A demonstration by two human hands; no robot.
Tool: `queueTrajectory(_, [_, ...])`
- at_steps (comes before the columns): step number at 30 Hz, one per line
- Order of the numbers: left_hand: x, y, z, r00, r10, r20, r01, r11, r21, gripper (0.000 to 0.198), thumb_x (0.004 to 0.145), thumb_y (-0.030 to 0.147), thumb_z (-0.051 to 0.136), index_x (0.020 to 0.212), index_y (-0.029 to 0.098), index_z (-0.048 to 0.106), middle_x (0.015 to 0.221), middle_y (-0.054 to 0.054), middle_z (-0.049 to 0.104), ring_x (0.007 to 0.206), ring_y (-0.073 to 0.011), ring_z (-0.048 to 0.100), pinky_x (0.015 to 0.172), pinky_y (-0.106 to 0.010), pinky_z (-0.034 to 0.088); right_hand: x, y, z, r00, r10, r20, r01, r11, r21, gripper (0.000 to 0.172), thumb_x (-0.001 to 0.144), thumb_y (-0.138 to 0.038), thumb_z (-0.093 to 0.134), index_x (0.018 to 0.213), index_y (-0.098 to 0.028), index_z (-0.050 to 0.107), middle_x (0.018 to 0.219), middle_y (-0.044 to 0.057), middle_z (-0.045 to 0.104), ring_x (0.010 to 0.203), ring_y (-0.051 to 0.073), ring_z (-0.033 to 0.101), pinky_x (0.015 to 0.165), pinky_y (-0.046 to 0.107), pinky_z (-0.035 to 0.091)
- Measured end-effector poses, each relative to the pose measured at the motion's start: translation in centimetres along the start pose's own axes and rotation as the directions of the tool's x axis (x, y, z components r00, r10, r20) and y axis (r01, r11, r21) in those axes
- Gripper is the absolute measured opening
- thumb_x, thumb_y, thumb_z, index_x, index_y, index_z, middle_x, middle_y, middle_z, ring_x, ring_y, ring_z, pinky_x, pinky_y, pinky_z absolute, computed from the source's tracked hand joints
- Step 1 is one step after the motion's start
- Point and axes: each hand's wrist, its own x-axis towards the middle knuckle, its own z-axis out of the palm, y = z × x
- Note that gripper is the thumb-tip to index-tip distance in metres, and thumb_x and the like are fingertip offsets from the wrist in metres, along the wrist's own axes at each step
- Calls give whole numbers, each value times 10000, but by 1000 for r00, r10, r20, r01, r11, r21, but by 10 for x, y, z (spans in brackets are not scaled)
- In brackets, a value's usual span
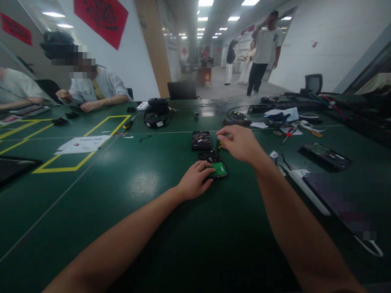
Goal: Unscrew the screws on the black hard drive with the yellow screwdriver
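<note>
A hard drive with a green circuit board [219, 169] lies on the dark green table, board side up. My left hand [196, 182] grips it from the left, with fingers over its top and the thumb at the near edge. Above its right side, my right hand [240, 145] is closed around a screwdriver [219, 147] with some yellow on its handle. The screwdriver stands nearly upright and its shaft points down at the drive; the exact tip contact is too small to tell. Just beyond sits a second hard drive [201, 139], dark and apart from my hands.
To the right are another dark drive-like device [325, 156], a phone-like slab [339, 195] with a white cable, and a red screwdriver [289, 133]. A yellow-handled screwdriver [130, 122] and a paper sheet [82, 144] lie left. A co-worker [100, 87] sits across the table.
</note>
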Motion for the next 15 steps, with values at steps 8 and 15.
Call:
queueTrajectory(8, [0, 1, -1, 1000, -3, 1, 3, 1000, -17, 429, 981, 287, 659, 1406, 250, 619, 1413, -142, 598, 1365, -350, 532, 1139, -612, 502, -3, 1, 0, 1000, 5, 21, -7, 996, 90, 182, 967, -357, 640, 988, -215, 752, 954, 75, 801, 804, 219, 726, 762, 374, 534])
queueTrajectory(15, [0, 1, -1, 1000, -4, -2, 3, 1000, -16, 418, 979, 277, 658, 1395, 248, 630, 1414, -135, 598, 1363, -344, 532, 1146, -601, 503, -4, -2, -3, 999, 26, 31, -28, 996, 82, 215, 944, -233, 620, 1108, -182, 749, 944, 90, 798, 818, 237, 746, 790, 384, 545])
